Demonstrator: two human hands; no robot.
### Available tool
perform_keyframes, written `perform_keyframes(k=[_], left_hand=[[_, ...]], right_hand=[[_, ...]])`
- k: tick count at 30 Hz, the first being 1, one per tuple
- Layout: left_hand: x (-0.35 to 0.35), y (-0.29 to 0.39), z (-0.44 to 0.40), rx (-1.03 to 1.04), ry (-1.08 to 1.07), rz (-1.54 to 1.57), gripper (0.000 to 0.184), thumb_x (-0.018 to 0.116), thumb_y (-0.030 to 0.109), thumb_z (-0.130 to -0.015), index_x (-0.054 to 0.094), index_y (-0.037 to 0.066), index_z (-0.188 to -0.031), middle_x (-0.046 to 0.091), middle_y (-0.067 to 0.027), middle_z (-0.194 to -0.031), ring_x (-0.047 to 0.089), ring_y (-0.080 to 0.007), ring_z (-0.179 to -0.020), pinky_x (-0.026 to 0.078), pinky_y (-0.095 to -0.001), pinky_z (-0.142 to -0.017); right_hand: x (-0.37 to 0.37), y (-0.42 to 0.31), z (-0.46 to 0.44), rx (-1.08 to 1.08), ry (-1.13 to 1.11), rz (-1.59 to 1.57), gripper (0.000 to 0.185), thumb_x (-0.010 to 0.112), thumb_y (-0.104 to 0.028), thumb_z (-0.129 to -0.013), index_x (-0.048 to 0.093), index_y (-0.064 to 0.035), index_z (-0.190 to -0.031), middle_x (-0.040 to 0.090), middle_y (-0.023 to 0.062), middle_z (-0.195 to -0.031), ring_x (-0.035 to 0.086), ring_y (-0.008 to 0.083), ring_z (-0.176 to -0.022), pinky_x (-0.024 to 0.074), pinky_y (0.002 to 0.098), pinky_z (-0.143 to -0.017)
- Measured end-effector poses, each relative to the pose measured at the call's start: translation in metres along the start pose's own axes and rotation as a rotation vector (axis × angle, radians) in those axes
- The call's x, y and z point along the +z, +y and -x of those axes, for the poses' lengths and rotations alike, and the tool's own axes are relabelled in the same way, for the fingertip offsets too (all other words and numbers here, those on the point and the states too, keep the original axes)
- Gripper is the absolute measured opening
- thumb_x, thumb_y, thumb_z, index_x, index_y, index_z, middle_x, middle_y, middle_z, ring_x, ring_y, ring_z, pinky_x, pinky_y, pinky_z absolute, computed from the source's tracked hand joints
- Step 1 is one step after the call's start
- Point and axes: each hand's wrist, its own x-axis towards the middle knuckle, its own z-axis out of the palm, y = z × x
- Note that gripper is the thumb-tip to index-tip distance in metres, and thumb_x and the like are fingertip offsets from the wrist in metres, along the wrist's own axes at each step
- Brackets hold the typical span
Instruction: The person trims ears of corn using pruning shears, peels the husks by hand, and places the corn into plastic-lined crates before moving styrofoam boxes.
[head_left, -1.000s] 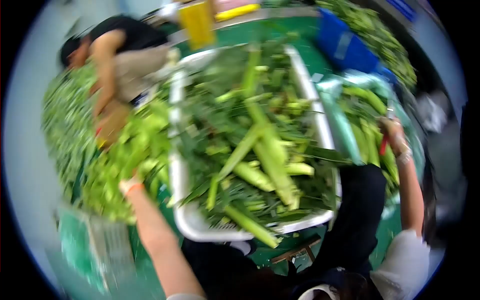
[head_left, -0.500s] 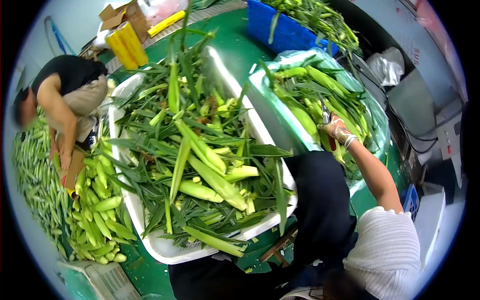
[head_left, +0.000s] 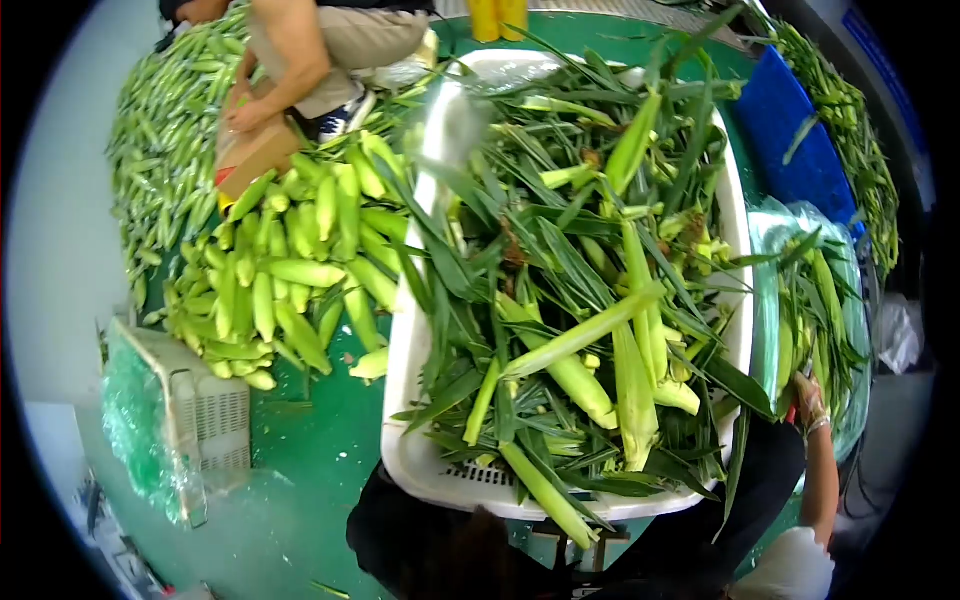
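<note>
At the right side my right hand (head_left: 814, 404), in a patterned glove, is closed around pruning shears (head_left: 791, 412) with a red handle, mostly hidden by the hand. It is at the near edge of a green plastic bag (head_left: 850, 395) holding unhusked corn (head_left: 830, 285). My left hand is out of view. In front of my knees stands a white plastic crate (head_left: 402, 440), heaped with corn leaves and husks (head_left: 590, 240). Several pale green husk pieces (head_left: 636, 395) lie on top, and one husk (head_left: 545, 490) hangs over the near rim.
Left of the crate is a pile of corn ears (head_left: 300, 270) on the green floor. Behind it, a crouching person (head_left: 300, 60) has hands on a cardboard box (head_left: 255, 155) beside many wrapped ears (head_left: 165, 130). A beige basket (head_left: 210, 415) stands front left; a blue bin (head_left: 785, 130) stands back right.
My view has swung left, so the crate and the bag appear farther right and more of the corn pile shows. My right hand still holds the shears by the bag.
</note>
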Motion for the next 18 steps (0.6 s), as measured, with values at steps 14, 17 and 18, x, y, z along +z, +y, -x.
perform_keyframes(k=[14,17,18], left_hand=[[-0.018,0.017,0.009,0.354,-0.099,-0.097,0.031,0.044,0.033,-0.096,0.056,0.006,-0.106,0.057,-0.0038,-0.085,0.051,-0.0134,-0.074,0.04,-0.0262,-0.069],[-0.034,0.036,-0.023,0.504,-0.116,-0.119,0.031,0.045,0.033,-0.096,0.056,0.006,-0.104,0.057,-0.0038,-0.083,0.051,-0.0133,-0.072,0.04,-0.0261,-0.068],[-0.039,0.042,-0.033,0.553,-0.118,-0.119,0.031,0.045,0.033,-0.096,0.056,0.006,-0.104,0.057,-0.0038,-0.083,0.051,-0.0132,-0.072,0.039,-0.026,-0.067]], right_hand=[[0.019,-0.012,0.071,-0.153,0.522,0.649,0.056,0.069,-0.035,-0.072,0.052,0.0022,-0.11,0.064,0.0227,-0.094,0.063,0.0365,-0.087,0.0483,0.0422,-0.074],[0.006,0.004,0.197,-0.167,0.665,0.717,0.054,0.068,-0.028,-0.075,0.049,0.0038,-0.114,0.064,0.024,-0.085,0.064,0.0383,-0.082,0.0499,0.0421,-0.069],[0.001,0.006,0.256,-0.094,0.511,0.672,0.055,0.067,-0.023,-0.078,0.045,0.0047,-0.12,0.064,0.0235,-0.08,0.065,0.0371,-0.076,0.0507,0.041,-0.066]])
